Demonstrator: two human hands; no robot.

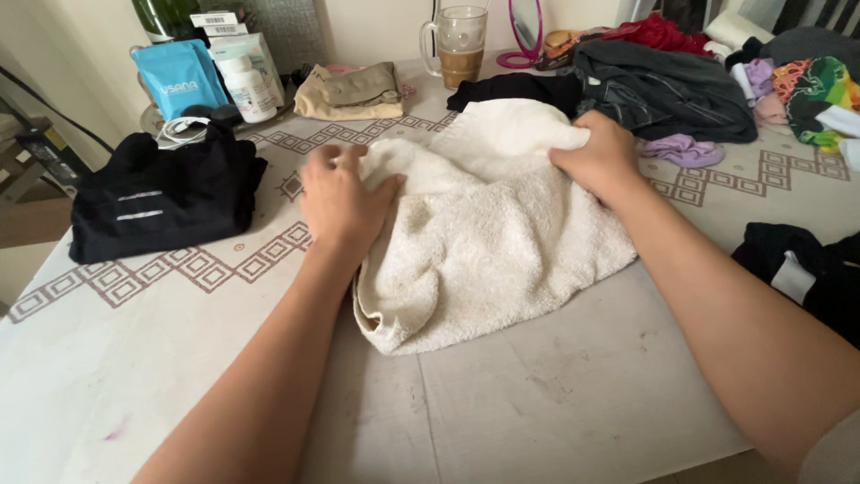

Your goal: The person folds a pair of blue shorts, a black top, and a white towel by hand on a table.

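Both hands are gripping a white towel (488, 229) lying rumpled mid-tabletop (555, 394): the left hand (340, 202) is pinching its left edge, the right hand (600, 161) is clutching its far edge. Folded black clothes (161, 197) are sitting near the left edge, a clothes pile (681, 90) toward the far right corner

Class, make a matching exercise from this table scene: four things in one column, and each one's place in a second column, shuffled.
Things:
1. white towel
2. folded black clothes
3. glass mug
4. blue pouch

Places:
A. far left corner, by a white bottle
B. left edge of the table
C. under both hands
D. far side, next to a pink mirror

Pairs: 1-C, 2-B, 3-D, 4-A
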